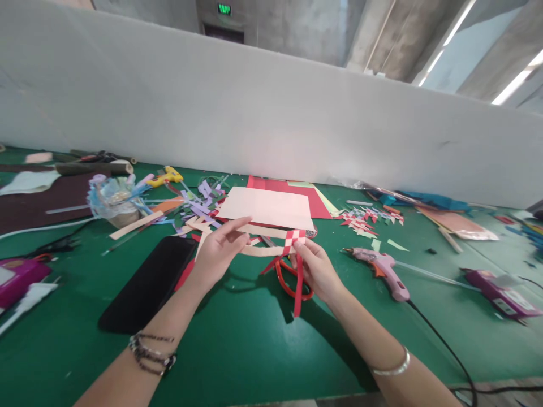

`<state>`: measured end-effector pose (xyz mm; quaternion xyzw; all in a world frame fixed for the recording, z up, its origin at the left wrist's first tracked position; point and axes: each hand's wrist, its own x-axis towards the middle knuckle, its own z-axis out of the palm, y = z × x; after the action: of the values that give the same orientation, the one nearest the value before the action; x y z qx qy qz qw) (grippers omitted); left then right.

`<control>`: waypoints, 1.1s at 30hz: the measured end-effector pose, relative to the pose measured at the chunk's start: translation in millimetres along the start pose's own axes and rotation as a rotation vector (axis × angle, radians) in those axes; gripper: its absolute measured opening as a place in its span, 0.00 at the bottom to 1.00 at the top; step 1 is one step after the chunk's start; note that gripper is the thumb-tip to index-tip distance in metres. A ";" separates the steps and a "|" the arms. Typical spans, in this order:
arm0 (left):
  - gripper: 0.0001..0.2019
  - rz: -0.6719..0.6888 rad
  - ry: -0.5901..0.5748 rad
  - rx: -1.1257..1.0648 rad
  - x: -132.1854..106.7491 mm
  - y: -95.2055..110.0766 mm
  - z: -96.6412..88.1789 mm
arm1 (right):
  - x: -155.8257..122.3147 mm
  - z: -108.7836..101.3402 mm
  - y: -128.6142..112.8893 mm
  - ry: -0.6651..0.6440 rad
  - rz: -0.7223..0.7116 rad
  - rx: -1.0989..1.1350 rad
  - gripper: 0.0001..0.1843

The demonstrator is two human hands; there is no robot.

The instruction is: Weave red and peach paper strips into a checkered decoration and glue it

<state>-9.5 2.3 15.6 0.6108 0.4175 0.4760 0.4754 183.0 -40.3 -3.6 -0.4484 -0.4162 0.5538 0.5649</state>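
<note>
Bench (237, 350): green, under hands
Left hand (218, 249): at pale strips (271, 250), grip unclear
Right hand (320, 268): pinching checked weave (294, 239)
Scissors (279, 275): beside it

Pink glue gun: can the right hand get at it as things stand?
Likely yes: the pink glue gun lies to the right of the right hand, with nothing visible standing between them. That hand pinches the checkered paper weave, though, so its grip would probably need freeing first.

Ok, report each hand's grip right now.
Left hand: at the cream strips; grip can't be told.
Right hand: closed, holding the red-and-cream woven piece.
</note>
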 end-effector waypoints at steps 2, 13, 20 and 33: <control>0.26 0.018 -0.046 0.072 -1.9 2.7 1.7 | 0.2 -1.2 2.7 0.000 -0.033 -0.092 0.18; 0.17 0.082 0.304 -0.027 9.4 -7.7 -12.3 | 2.7 -7.4 -2.8 0.112 -0.117 -0.151 0.19; 0.07 -0.019 0.551 -0.477 27.2 -9.6 -29.0 | 14.1 -19.5 -4.6 0.219 -0.068 0.151 0.23; 0.17 0.187 -0.077 0.609 17.8 -28.7 -21.3 | 7.7 -21.8 -19.5 0.099 -0.134 0.451 0.26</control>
<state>-28.5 29.0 -7.1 0.7783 0.4646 0.3474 0.2402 209.3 -33.3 9.6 -0.3089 -0.2826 0.5713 0.7060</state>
